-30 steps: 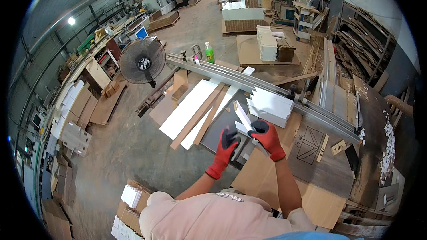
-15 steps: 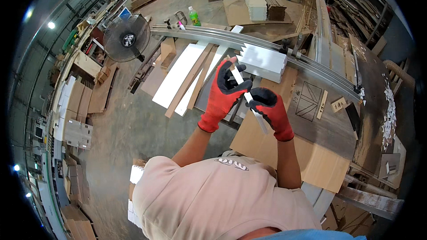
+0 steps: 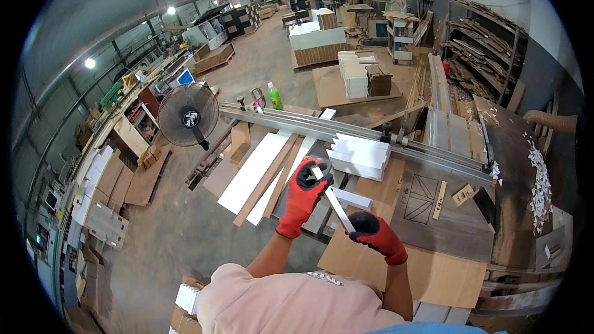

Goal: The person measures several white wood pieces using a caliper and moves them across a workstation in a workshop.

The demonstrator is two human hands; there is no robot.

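Observation:
A narrow white strip [image 3: 335, 204] slants between my two hands above the work table. Its upper end sits in my left hand [image 3: 301, 195], which is closed round it in a red glove with dark palm and fingers. My right hand [image 3: 382, 238], gloved alike, grips the lower end. Just beyond the hands lies a stack of white pieces [image 3: 357, 158] with pointed, notched ends. A separate white bar [image 3: 354, 199] rests below that stack, partly behind the strip. White and brown boards [image 3: 257, 164] lie to the left of my left hand.
A metal rail [image 3: 291, 125] crosses the table's far side. On the right are a dark panel with a drawn diagram [image 3: 421, 198], small wood pieces [image 3: 463, 195] and white offcuts [image 3: 539, 185]. A fan [image 3: 188, 114] and a green bottle [image 3: 275, 96] stand beyond the table's left part.
My view has tilted up, showing more of the workshop. My hands have moved apart along the strip, the right one to its lower end. More of the strip shows between them.

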